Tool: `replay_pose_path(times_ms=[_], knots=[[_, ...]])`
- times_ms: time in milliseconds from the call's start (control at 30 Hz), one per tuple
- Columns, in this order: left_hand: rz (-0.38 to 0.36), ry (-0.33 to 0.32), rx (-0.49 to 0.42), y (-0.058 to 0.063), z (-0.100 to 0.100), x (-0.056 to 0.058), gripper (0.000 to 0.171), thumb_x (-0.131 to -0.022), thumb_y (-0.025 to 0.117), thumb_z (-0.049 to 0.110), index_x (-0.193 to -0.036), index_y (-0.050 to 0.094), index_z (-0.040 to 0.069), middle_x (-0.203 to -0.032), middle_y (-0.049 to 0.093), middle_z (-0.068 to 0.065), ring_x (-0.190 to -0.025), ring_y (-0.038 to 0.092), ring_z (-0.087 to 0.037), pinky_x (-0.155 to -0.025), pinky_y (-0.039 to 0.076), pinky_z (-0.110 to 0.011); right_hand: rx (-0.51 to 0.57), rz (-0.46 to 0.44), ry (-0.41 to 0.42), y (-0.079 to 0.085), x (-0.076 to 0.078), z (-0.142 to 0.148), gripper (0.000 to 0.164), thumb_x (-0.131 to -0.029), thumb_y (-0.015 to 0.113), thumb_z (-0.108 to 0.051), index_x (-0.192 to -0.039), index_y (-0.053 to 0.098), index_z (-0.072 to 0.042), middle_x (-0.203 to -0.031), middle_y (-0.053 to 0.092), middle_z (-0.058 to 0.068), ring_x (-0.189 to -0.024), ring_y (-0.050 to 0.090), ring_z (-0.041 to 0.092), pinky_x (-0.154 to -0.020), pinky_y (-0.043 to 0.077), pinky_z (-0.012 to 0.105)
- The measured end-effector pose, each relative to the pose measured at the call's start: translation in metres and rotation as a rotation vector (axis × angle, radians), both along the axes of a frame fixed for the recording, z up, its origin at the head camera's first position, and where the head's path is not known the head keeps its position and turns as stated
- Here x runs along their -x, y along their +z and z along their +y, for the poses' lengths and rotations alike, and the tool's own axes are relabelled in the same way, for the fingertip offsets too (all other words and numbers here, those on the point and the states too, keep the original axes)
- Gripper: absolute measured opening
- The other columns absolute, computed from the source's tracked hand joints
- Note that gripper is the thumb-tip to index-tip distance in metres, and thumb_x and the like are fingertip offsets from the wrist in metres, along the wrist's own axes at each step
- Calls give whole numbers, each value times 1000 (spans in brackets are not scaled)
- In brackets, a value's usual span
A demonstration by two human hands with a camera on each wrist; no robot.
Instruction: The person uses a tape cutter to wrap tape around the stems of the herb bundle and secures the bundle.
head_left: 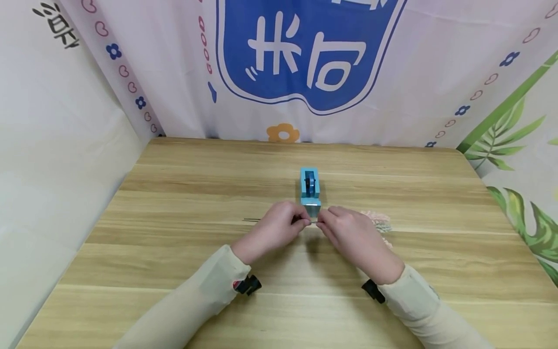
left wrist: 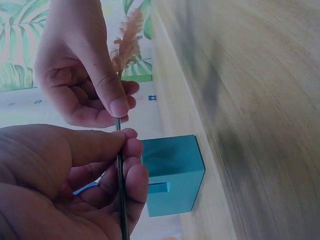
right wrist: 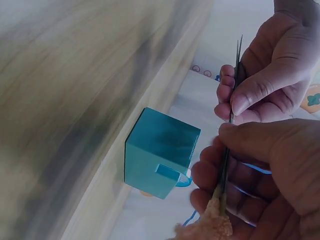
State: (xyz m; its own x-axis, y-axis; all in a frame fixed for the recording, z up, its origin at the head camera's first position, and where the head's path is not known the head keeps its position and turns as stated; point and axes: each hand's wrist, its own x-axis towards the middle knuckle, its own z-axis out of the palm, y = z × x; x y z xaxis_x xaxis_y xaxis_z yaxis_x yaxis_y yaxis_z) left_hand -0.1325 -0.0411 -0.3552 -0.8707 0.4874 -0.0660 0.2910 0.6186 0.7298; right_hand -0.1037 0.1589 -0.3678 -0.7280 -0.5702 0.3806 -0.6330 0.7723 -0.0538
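Note:
Both hands pinch the same thin dark flower stems (head_left: 250, 220), close together above the table. My left hand (head_left: 281, 223) grips them toward the bare ends, which stick out to the left. Thumb and fingers of my right hand (head_left: 353, 235) hold the stems on the flower side. Fluffy pale pink and greenish flower heads (head_left: 380, 220) show beyond the right hand, partly hidden by it. In the right wrist view a peach flower head (right wrist: 207, 222) hangs below the right palm. A blue tape dispenser (head_left: 310, 186) stands just behind the fingertips, its cutting end toward the hands.
The wooden table (head_left: 183, 194) spreads out around the hands. A printed cloth (head_left: 174, 58) hangs along its back edge, and a leaf-patterned cloth (head_left: 523, 194) hangs at the right. Each wrist carries a small black camera (head_left: 247, 285).

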Motion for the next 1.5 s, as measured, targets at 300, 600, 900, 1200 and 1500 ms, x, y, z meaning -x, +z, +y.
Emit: replay_pose_path(times_ms=[300,600,900,1200,1500], knots=[[33,2,-33,0,1,1,10,-99,69,3,-98,78,0,-91,74,-8,-76,57,-12,-68,49,-20,-10,-29,-10,-1,1,0,8,-98,74,-12,-90,72,-10,-78,63,-1,-66,57,10,-55,52,26],[-17,-40,25,-3,-1,5,19,-103,64,9,-98,79,-1,-82,71,-7,-65,51,-10,-57,40,-19,-6,-10,-41,-2,1,-1,10,-97,76,-16,-87,74,-13,-77,67,-4,-66,61,9,-55,53,26],[14,2,-1,-2,-2,5,12,-100,69,6,-98,80,1,-85,74,-7,-71,55,-10,-63,45,-19,-15,-19,-12,-1,1,-1,6,-99,73,-16,-96,76,-12,-83,67,-3,-69,61,9,-58,54,26],[45,-78,97,-1,5,7,18,-104,62,8,-101,77,-1,-87,71,-8,-74,55,-13,-68,46,-23,3,-20,-28,-3,4,1,6,-98,75,-16,-92,74,-13,-80,64,-4,-66,58,8,-58,52,26],[29,-44,92,-1,6,8,16,-102,63,2,-105,79,0,-102,78,-12,-80,59,-13,-75,52,-26,-14,-61,-34,-4,5,1,6,-100,71,-16,-95,72,-12,-77,63,-3,-60,50,7,-54,47,24]])
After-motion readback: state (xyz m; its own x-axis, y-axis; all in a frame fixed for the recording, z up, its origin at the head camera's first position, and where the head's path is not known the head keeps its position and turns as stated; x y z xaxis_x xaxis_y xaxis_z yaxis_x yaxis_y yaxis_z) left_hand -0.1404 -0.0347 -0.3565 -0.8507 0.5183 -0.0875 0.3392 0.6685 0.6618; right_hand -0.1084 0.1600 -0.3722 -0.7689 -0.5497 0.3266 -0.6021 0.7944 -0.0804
